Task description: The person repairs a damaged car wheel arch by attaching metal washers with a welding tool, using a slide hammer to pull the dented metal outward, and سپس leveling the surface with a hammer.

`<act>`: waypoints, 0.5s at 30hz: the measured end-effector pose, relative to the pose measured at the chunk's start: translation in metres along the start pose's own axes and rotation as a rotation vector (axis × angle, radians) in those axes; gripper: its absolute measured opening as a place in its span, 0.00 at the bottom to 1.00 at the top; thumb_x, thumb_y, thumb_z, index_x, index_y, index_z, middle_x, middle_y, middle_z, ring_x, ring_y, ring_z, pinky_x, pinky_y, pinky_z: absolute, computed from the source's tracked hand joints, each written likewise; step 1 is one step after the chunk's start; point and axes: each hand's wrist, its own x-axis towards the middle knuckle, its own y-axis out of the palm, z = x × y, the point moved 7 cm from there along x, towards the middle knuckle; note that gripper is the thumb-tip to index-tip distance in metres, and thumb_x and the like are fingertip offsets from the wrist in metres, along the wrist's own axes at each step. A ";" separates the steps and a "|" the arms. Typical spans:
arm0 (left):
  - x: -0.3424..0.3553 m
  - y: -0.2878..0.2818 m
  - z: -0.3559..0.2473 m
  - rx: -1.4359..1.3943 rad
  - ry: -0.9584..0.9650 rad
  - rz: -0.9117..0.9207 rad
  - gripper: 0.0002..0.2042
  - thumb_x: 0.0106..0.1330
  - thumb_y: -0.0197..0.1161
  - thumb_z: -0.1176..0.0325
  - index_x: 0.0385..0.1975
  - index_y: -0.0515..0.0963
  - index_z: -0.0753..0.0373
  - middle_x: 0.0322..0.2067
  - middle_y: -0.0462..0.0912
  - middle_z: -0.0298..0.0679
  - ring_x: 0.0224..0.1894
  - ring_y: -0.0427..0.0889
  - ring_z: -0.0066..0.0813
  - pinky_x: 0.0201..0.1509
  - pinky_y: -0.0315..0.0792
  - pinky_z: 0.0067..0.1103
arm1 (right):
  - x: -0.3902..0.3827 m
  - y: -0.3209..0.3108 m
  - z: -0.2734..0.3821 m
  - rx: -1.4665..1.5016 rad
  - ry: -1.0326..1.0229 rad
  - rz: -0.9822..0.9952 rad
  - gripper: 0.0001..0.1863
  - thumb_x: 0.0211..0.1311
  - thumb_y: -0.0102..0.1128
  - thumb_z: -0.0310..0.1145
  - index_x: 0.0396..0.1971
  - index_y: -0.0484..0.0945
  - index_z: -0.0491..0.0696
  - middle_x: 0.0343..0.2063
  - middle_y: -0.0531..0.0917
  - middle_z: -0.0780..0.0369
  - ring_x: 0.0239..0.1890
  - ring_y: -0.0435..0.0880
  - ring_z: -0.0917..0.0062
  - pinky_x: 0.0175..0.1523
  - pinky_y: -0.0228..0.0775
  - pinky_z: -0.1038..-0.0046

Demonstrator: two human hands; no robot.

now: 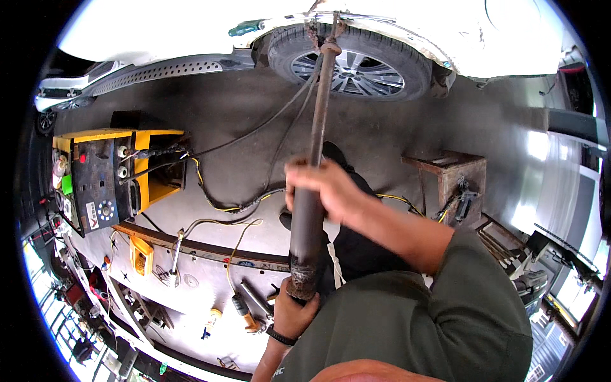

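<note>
A long slide hammer [321, 111] reaches from the white car's fender [407, 19], above the wheel, down toward my body. My right hand [321, 188], slightly smeared by motion, is wrapped round the upper part of its thick dark sliding weight [307, 219]. At the near end, my left hand [298, 315] grips the worn, rough handle [302, 275]; a black band is on that wrist. The rod's far tip meets the body panel over the wheel [350, 71], near a rusty clamp or chain piece [313, 37]. How the tip is fastened is too small to tell.
A yellow and black welding machine [102, 178] stands left, its cables [280, 118] running to the fender. A bench [210, 290] at lower left holds an orange grinder [244, 309] and other tools. A rusty metal stand [459, 175] is at right. A green-handled tool [245, 27] lies on the car.
</note>
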 end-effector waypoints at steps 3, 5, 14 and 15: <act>-0.003 0.002 -0.011 -0.041 0.017 -0.007 0.25 0.56 0.73 0.65 0.52 0.73 0.69 0.39 0.87 0.54 0.44 0.88 0.51 0.48 0.80 0.34 | 0.040 -0.018 0.080 -0.056 -0.074 0.010 0.18 0.66 0.66 0.42 0.43 0.79 0.43 0.28 0.83 0.58 0.29 0.85 0.69 0.39 0.81 0.64; -0.004 0.006 -0.014 -0.018 0.018 -0.020 0.25 0.57 0.72 0.65 0.52 0.73 0.69 0.39 0.87 0.55 0.44 0.88 0.51 0.48 0.80 0.35 | 0.067 -0.035 0.131 -0.113 -0.177 -0.005 0.19 0.65 0.66 0.42 0.44 0.79 0.41 0.28 0.83 0.58 0.29 0.85 0.69 0.41 0.81 0.65; -0.037 -0.009 0.041 0.064 -0.279 0.075 0.30 0.56 0.75 0.63 0.55 0.70 0.70 0.40 0.86 0.57 0.45 0.88 0.51 0.47 0.81 0.35 | -0.046 0.016 -0.060 -0.155 -0.092 -0.019 0.15 0.68 0.64 0.41 0.44 0.81 0.45 0.34 0.85 0.57 0.39 0.85 0.69 0.48 0.78 0.63; -0.087 -0.005 0.084 0.011 -0.382 0.065 0.32 0.54 0.77 0.62 0.55 0.69 0.71 0.40 0.86 0.55 0.44 0.88 0.49 0.47 0.81 0.35 | -0.081 0.027 -0.140 -0.178 0.001 -0.025 0.13 0.66 0.67 0.38 0.43 0.83 0.44 0.35 0.86 0.57 0.41 0.85 0.69 0.51 0.77 0.61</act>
